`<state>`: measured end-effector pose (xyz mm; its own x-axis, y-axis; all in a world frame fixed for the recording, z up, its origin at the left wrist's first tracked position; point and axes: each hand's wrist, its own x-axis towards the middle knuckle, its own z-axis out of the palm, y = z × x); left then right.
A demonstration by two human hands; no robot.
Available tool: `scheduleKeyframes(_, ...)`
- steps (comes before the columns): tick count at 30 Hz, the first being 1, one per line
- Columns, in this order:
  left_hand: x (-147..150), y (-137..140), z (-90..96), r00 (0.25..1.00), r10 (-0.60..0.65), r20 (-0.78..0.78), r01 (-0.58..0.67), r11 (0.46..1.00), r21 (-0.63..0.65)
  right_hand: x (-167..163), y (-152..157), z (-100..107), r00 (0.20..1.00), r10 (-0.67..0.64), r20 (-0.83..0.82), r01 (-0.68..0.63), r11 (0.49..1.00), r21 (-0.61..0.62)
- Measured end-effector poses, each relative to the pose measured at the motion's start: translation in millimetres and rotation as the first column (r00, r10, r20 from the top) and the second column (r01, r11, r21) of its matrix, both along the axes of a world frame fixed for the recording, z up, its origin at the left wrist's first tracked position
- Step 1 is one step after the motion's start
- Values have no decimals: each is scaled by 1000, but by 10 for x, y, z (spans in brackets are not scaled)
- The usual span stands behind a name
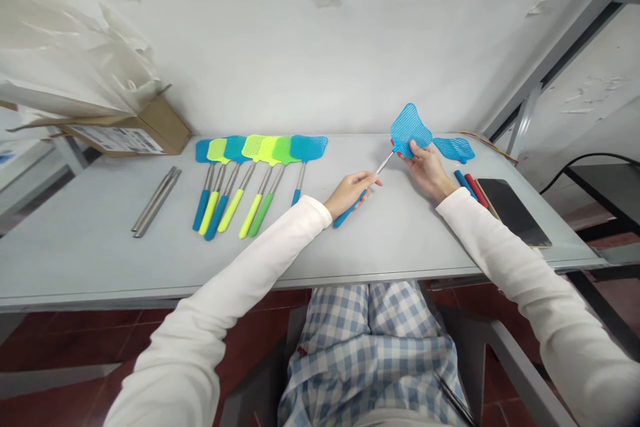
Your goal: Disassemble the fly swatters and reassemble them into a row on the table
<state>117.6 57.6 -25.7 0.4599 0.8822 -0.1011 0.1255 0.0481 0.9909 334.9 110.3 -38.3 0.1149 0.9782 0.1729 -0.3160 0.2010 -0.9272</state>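
Observation:
A blue fly swatter [411, 128] with a thin metal shaft and a blue grip is held slantwise above the table between both hands. My left hand [353, 191] is closed around its shaft just above the grip. Pinching the base of the mesh head, my right hand [425, 167] has its thumb in front and the fingers behind. To the left lies a row of several fly swatters [249, 190] in blue, yellow and green, heads toward the wall. Another blue swatter head [454, 149] rests beyond my right hand.
Metal tubes [157, 202] lie at the left, near an open cardboard box [145, 127]. By my right forearm are blue and red grips [477, 189] and a dark tablet-like slab [514, 212]. A white wall [350, 47] rises behind the grey table [400, 240].

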Motion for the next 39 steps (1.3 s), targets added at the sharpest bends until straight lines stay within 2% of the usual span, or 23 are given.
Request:
scheduleKeyframes(8, 1, -11, 17, 1000, 2, -19, -2, 1000, -8, 8, -17, 12, 999, 7, 48, -8, 1000, 13)
scheduleKeyframes(30, -19, 2, -6, 1000, -16, -22, 16, 1000, 5, 3, 15, -55, 1000, -14, 22, 14, 1000, 0)
scheduleKeyframes(39, -10, -1, -5, 1000, -23, -6, 23, 1000, -4, 8, 32, -70, 999, -28, 23, 29, 999, -46)
